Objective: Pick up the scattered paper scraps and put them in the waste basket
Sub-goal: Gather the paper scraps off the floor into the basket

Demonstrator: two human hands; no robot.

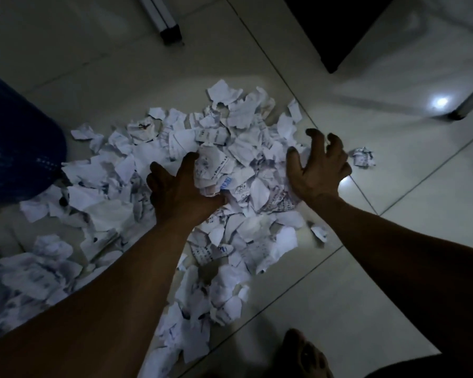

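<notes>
Reaching down to the dim tiled floor [339, 268], both bare arms meet over a large heap of paper scraps [238, 137]. The left hand [180, 186] has its grip closed on a bunch of the scraps, with the thumb tucked under the paper and the fingers on top. The right hand [317, 170] lies against the right side of the same bunch, fingers spread and bent like a claw; I cannot tell if this grip really holds paper. The scraps lie on the floor from the middle to the lower left. One crumpled scrap [362, 156] lies apart, just right of the right hand. The blue waste basket [17, 148] stands at the left edge, touching the heap.
</notes>
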